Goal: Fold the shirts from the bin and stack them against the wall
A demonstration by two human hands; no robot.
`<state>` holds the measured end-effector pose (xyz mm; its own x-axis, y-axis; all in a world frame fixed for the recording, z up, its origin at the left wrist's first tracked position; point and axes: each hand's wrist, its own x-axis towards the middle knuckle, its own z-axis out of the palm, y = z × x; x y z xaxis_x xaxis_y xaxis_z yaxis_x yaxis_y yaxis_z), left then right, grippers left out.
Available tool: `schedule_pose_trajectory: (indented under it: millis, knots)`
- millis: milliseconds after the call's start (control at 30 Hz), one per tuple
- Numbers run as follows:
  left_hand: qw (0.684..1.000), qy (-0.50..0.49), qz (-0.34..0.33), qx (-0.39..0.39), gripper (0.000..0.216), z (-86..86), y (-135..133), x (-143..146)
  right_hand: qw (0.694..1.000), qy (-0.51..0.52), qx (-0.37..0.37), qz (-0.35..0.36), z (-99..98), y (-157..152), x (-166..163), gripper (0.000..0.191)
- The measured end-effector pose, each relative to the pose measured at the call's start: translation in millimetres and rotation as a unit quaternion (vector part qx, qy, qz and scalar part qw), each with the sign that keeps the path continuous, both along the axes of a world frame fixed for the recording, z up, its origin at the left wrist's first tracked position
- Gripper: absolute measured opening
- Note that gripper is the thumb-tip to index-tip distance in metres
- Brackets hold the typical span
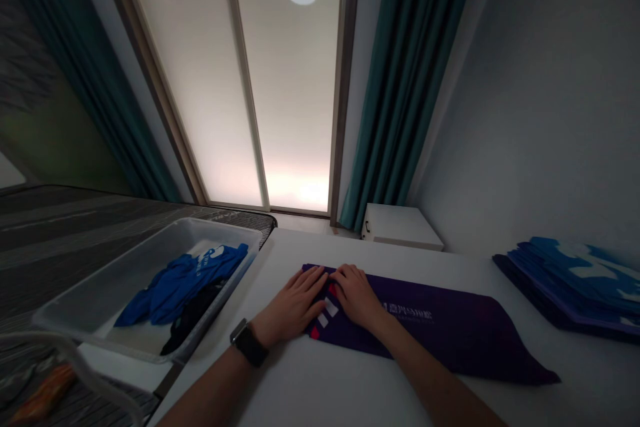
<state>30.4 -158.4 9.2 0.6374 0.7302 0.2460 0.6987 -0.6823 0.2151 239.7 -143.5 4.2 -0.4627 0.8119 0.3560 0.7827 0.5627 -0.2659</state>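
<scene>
A folded dark purple garment (450,320) lies lengthwise across the white table, with pale lettering on its middle and red and white patches at its left end. My left hand (295,303) rests on that left end, palm down, fingers stretched out; a dark watch circles the wrist. Close beside it, my right hand (357,297) lies on the same garment, its fingers flat near the far edge. The two hands nearly touch over the patches. Beneath the palms the cloth is hidden.
A stack of folded blue and purple clothes (580,287) sits at the table's right. On the left, a translucent plastic bin (100,293) holds a blue shirt (185,280) and a dark garment (197,313). A white cabinet (403,223) stands beyond the white table (300,387).
</scene>
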Motion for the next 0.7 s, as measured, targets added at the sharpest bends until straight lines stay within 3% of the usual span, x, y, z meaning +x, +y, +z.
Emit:
schedule_pose_trajectory:
  millis: [133,333,567,700]
  knots:
    - [0.999,0.039,0.002,-0.013,0.056,-10.0,-2,-7,1.0,0.003,-0.004,-0.004,-5.4,0,-1,0.021]
    - [0.999,0.032,0.021,-0.013,0.052,-14.2,11,-28,1.0,0.001,-0.031,0.007,4.2,8,7,0.026]
    - [0.998,0.018,0.063,-0.012,0.049,-22.0,24,-36,0.998,-0.033,-0.048,-0.014,5.9,18,22,0.017]
    - [0.996,0.004,0.091,-0.015,0.046,-18.4,27,-35,0.998,-0.04,-0.039,-0.019,3.3,18,21,0.012]
